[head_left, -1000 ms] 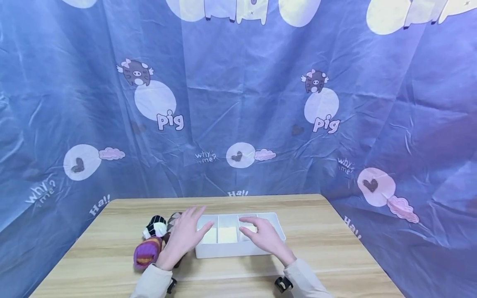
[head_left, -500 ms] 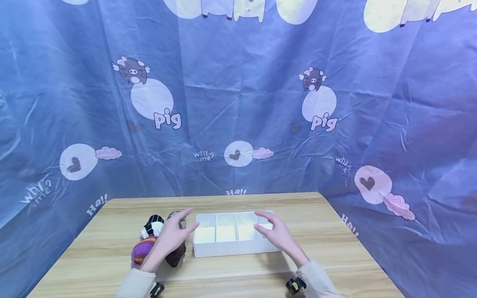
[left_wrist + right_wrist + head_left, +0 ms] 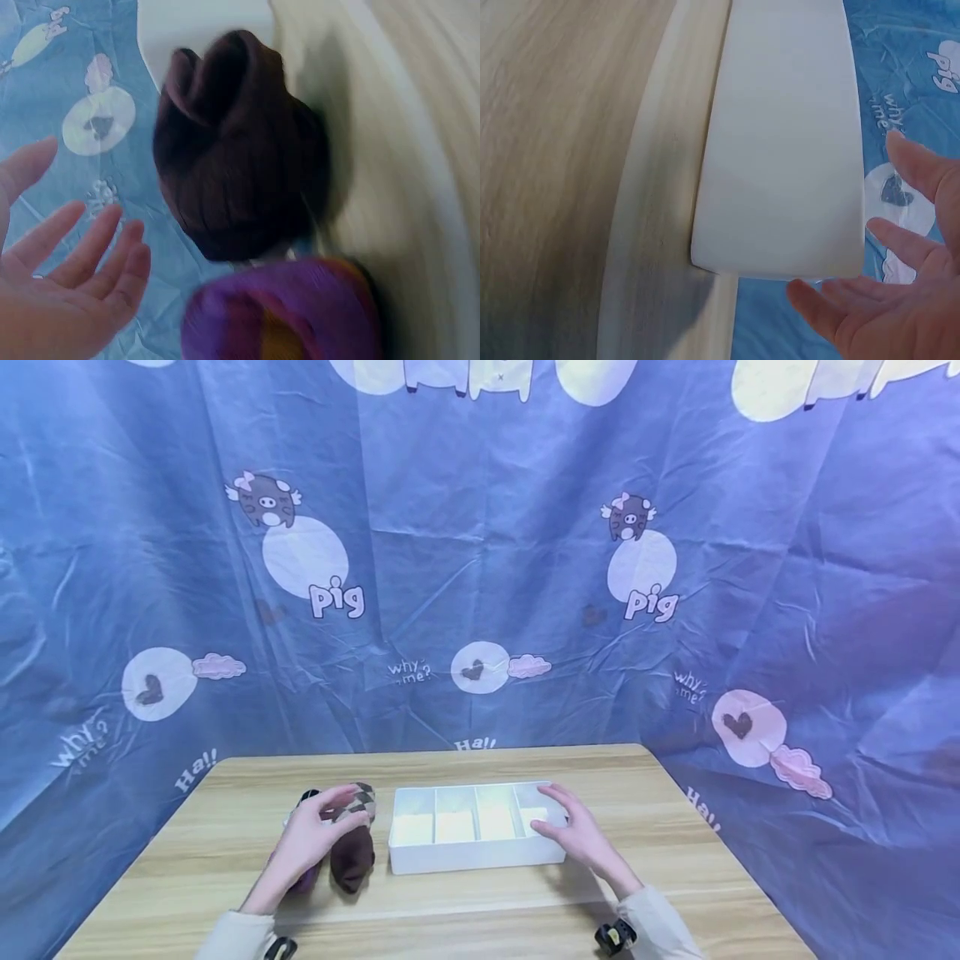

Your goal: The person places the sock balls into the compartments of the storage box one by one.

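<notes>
- At the counter's [image 3: 675, 852] near middle sits a smooth white plastic organizer tray [image 3: 480, 858] with four compartments.
- Left of the tray, the left hand [image 3: 311, 839] hovers over rolled socks, grip loose and wide.
- The left wrist view alone shows a ribbed brown sock [image 3: 240, 150] and a purple striped sock [image 3: 285, 311].
- The right hand [image 3: 581, 835], fingers spread, is at the tray's right end.

Bare table [image 3: 675, 860] lies right of the white box [image 3: 476, 858]; rolled socks [image 3: 352, 852] crowd its left.
</notes>
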Available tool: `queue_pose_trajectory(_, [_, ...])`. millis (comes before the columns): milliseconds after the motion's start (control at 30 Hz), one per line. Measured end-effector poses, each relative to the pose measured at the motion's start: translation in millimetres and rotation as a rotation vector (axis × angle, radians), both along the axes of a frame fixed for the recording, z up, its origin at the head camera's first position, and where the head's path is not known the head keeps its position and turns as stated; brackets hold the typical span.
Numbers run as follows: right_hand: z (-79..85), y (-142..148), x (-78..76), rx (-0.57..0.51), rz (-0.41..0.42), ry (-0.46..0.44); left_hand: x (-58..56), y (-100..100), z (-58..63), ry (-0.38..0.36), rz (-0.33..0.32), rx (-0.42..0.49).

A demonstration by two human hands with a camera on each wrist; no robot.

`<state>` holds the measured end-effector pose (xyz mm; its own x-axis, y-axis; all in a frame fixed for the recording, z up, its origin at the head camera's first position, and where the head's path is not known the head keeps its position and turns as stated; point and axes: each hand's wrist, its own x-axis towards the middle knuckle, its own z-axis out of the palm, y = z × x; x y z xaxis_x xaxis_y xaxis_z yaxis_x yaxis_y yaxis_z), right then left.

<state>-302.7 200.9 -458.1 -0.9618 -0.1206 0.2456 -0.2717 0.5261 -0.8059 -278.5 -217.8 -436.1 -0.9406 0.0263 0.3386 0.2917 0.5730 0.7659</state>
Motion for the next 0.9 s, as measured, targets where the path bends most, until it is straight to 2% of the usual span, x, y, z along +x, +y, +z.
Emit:
queue_pose_trajectory(300, [-9.3,14.6,-2.6,-0.124,0.058,-0.15,7.0,-25.0,-6.3,-0.045,-0.015,-0.036])
queue_pose_trajectory(567, [-11.4,28.3,-6.2,-0.213,0.154,-0.236,11.6,-48.1,-6.6,-0.022,-0.009,-0.038])
queue_pose_trajectory(700, [-15.9,32.2,-7.1,-0.271,0.193,-0.293,15.6,-61.6,-8.7,-0.052,-0.027,0.03])
queue_pose_trajectory(900, [-20.1,34.1,-6.0,-0.315,0.198,-0.327,18.2,-72.9,-14.6,-0.135,-0.059,0.16])
